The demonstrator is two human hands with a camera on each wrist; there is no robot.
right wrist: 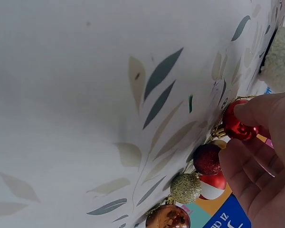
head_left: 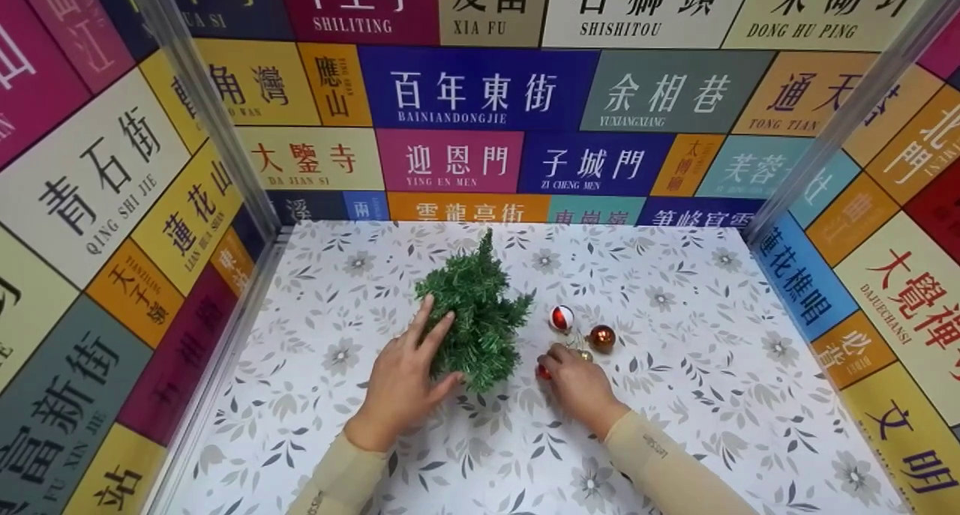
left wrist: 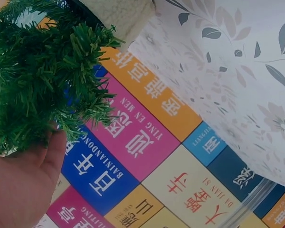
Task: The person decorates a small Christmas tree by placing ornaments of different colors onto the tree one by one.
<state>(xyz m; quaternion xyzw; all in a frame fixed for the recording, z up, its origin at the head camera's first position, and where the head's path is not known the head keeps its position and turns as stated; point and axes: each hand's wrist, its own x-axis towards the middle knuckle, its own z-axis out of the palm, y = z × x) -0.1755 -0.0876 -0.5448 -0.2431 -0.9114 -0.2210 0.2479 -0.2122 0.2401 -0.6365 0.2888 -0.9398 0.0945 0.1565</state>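
A small green artificial Christmas tree (head_left: 484, 316) leans on the table. My left hand (head_left: 405, 380) rests against its left side, fingers spread and fairly straight over the branches. To the right of the tree, my right hand (head_left: 581, 387) pinches a shiny red Christmas ball (right wrist: 238, 122) between thumb and fingers, close to the tabletop. Around that hand lie a dark red glittery ball (right wrist: 207, 159), a gold glittery ball (right wrist: 185, 188), a red-and-white ball (head_left: 561, 318) and a shiny copper ball (head_left: 601, 338). In the left wrist view, a cream fluffy base (left wrist: 123, 21) shows under the branches.
A white cloth with grey leaves and flowers covers the table (head_left: 705, 417). Colourful panels (head_left: 480, 88) with Chinese lettering stand behind it and on both sides. Clear corner strips (head_left: 817, 118) join the panels.
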